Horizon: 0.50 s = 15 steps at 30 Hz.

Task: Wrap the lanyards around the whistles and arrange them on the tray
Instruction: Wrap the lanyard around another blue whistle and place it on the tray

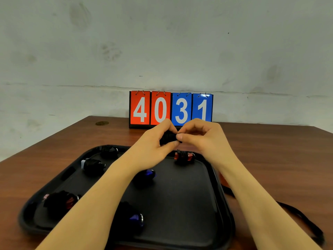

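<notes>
- Head view, centre of frame: left hand (158,139) and right hand (200,136) meet above the far edge of the black tray (189,213), fingers of both curled round a small dark bundle (168,138), probably a whistle with its black lanyard being wound. Right thumb and forefinger pinch at the bundle's right end; left thumb sits under it.
- Whistle itself mostly hidden by fingers; colour cannot be told.
- On the tray, six wrapped whistles: black one (110,151) upper left, white-ended one (92,165) below it, red one (184,156) upper right, blue one (146,175) centre, pink-and-red one (61,200) lower left, blue one (135,218) near bottom centre.
- Loose black strap (297,215) lies on the table (270,159), right of the tray.
- Risk, my reading: if the pinch slackens, the last turns may spring loose; a forearm dropping could nudge the blue whistles beneath.
- Writing: scoreboard (171,109) at the back reads 4 0 on red, 3 1 on blue. No brands legible.
</notes>
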Tool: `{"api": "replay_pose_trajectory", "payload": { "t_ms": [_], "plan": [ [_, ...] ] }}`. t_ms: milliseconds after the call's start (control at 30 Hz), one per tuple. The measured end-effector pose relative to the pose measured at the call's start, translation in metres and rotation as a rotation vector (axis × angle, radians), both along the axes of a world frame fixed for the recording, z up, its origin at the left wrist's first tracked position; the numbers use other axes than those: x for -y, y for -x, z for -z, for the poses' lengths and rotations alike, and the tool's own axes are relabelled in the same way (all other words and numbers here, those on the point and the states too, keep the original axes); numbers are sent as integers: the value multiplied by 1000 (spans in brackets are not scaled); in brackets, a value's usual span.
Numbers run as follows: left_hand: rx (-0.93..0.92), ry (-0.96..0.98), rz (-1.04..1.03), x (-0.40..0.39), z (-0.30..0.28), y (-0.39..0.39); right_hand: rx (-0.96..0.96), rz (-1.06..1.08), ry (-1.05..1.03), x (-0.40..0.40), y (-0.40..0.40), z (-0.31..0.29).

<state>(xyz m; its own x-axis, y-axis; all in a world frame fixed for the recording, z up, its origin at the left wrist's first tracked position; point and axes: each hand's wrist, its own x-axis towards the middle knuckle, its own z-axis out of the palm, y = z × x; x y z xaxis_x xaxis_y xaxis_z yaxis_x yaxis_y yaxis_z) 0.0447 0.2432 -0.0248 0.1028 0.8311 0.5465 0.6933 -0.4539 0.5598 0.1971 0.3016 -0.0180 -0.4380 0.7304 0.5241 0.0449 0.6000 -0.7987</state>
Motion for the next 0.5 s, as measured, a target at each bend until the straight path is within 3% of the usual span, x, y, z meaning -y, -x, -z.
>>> {"api": "replay_pose_trajectory", "payload": {
  "t_ms": [233, 500],
  "plan": [
    [50, 42, 77, 4, -3, 1, -212, -123, 281, -3, -4, -2],
    [13, 27, -5, -3, 0, 3, -83, 149, -63, -2, 9, 7]
  ]
}}
